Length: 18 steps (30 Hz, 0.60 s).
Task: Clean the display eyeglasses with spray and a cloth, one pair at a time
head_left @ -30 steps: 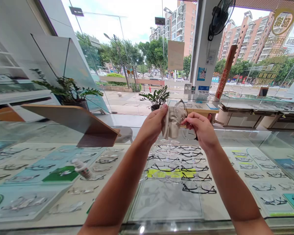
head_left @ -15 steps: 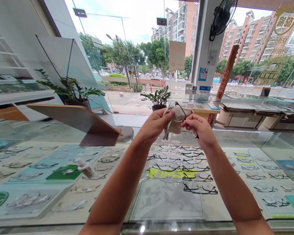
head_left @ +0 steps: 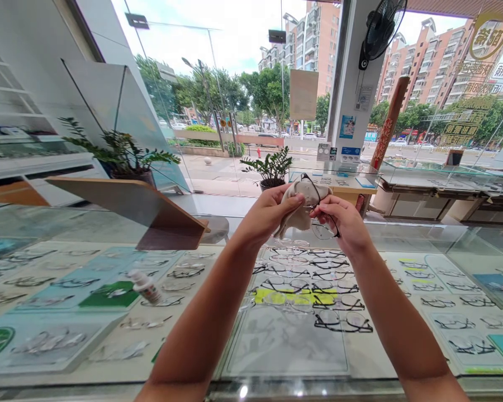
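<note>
Above the glass counter, my left hand [head_left: 272, 211] pinches a beige cloth [head_left: 298, 219], its thumb pressing the cloth around the upper lens of a pair of glasses. The dark-framed glasses [head_left: 326, 228] are held on end, one lens wrapped in the cloth and the other hanging bare below. My right hand [head_left: 344, 220] grips the frame near its middle with thumb and fingers. Below both hands, rows of glasses [head_left: 342, 322] lie in the display case.
A white bottle [head_left: 146, 287] stands on the glass counter [head_left: 184, 385] at the left. Beyond it is a slanted brown board [head_left: 129, 206]. A potted plant [head_left: 272, 170] stands behind my hands, and a fan [head_left: 381, 30] hangs on the pillar.
My left thumb has moved slightly right across the cloth over the upper lens. The cloth's lower edge has shifted and spread a little. My right hand is nearly where it was.
</note>
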Each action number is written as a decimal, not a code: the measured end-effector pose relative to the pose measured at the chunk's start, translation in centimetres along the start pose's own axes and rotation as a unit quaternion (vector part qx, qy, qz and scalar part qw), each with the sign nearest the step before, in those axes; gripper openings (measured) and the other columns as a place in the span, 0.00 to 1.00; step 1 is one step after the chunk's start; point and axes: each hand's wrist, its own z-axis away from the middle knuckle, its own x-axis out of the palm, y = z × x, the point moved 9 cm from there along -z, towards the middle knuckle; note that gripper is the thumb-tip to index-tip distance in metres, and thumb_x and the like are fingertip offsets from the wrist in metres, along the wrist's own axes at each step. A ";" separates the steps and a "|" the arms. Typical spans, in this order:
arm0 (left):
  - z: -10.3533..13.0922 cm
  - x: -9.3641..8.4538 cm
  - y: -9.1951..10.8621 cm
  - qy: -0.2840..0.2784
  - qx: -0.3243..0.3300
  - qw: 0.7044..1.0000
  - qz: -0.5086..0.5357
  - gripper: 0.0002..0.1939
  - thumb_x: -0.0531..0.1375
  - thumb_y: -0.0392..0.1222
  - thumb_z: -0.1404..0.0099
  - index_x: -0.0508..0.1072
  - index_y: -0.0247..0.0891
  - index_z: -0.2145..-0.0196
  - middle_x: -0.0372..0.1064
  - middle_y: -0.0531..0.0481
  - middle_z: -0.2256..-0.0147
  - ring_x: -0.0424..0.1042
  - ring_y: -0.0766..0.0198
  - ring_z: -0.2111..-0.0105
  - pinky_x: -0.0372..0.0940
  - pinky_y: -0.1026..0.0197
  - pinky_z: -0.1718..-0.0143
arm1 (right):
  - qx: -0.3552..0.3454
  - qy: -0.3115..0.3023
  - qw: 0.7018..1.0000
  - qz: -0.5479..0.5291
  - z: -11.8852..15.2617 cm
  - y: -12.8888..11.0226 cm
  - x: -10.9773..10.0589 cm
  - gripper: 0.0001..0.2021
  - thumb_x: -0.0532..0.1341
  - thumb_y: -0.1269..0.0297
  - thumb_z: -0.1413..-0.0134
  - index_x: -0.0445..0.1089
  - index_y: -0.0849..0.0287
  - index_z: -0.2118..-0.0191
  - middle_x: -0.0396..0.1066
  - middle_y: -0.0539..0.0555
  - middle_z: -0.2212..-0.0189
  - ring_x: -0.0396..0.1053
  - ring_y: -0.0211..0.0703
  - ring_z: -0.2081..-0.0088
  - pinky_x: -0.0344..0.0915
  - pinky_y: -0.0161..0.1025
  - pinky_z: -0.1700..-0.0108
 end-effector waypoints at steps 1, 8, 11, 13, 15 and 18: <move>0.0 -0.1 0.1 0.014 0.004 1.000 -0.005 0.24 0.75 0.58 0.46 0.78 0.33 0.68 0.75 0.49 0.73 0.70 0.69 0.75 0.67 0.68 0.72 | -0.005 0.001 1.000 0.003 0.0 0.0 0.0 0.07 0.68 0.60 0.58 0.74 0.56 0.76 0.76 0.51 0.75 0.59 0.36 0.73 0.57 0.38 0.66; 0.1 -1.0 0.2 0.115 0.028 0.993 -0.027 0.32 0.72 0.69 0.47 0.74 0.33 0.74 0.70 0.52 0.79 0.66 0.69 0.78 0.63 0.67 0.76 | -0.049 -0.006 0.997 0.053 0.3 -0.6 0.7 0.06 0.67 0.60 0.55 0.73 0.56 0.75 0.76 0.50 0.75 0.59 0.36 0.73 0.58 0.39 0.67; 0.1 -1.0 0.1 0.103 0.028 0.994 -0.019 0.31 0.73 0.68 0.47 0.74 0.34 0.73 0.71 0.51 0.78 0.67 0.69 0.78 0.64 0.66 0.76 | -0.050 -0.005 0.998 0.047 0.4 -0.6 0.8 0.06 0.67 0.60 0.54 0.73 0.56 0.74 0.76 0.50 0.75 0.59 0.36 0.73 0.58 0.39 0.67; 0.0 -0.7 0.1 0.068 0.025 0.997 -0.014 0.28 0.73 0.65 0.45 0.74 0.34 0.72 0.72 0.50 0.77 0.68 0.67 0.77 0.65 0.65 0.74 | -0.045 -0.001 0.998 0.035 0.4 -0.5 0.7 0.06 0.67 0.60 0.54 0.73 0.56 0.74 0.76 0.50 0.74 0.59 0.36 0.74 0.58 0.39 0.67; 0.0 -0.3 0.2 0.037 0.023 0.999 -0.011 0.25 0.73 0.61 0.42 0.75 0.34 0.69 0.73 0.50 0.75 0.69 0.67 0.77 0.65 0.65 0.74 | -0.037 0.003 0.999 0.027 0.3 -0.4 0.6 0.07 0.67 0.59 0.55 0.72 0.55 0.75 0.75 0.50 0.75 0.58 0.36 0.74 0.57 0.38 0.68; 0.0 0.0 0.3 0.011 0.019 1.000 -0.005 0.21 0.74 0.55 0.42 0.77 0.34 0.65 0.75 0.50 0.73 0.70 0.67 0.75 0.66 0.65 0.73 | -0.025 0.011 1.000 0.011 0.2 -0.1 0.4 0.07 0.68 0.59 0.56 0.71 0.55 0.75 0.75 0.50 0.75 0.58 0.35 0.74 0.57 0.38 0.68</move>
